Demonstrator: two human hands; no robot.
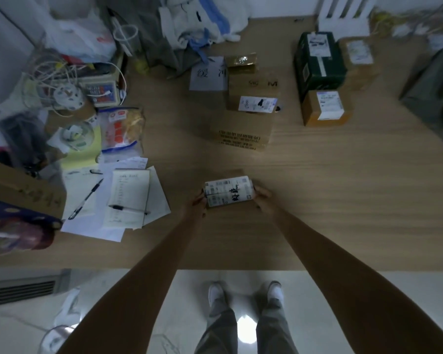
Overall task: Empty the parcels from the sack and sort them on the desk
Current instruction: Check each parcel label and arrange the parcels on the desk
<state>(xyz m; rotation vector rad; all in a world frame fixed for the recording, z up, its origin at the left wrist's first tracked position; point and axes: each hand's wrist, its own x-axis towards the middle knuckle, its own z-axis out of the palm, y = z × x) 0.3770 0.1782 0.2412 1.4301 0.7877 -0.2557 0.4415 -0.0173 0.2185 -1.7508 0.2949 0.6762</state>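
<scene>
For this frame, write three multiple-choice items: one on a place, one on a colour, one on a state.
1. Where is the small labelled parcel?
A. On the dark box at the far right
B. Near the desk's front edge, between both hands
C. On the floor by the shoes

2. What colour is the tall box in the far right group?
A. Dark green
B. Red
C. Yellow

3. How is the small labelled parcel held?
A. Left hand only
B. By neither hand
C. By both hands, one at each end

Answers:
1 B: it sits over the desk near the front edge, with the other parcels farther back.
2 A: its sides are dark green under a white label.
3 C: the left hand and the right hand grip its opposite ends.
</scene>
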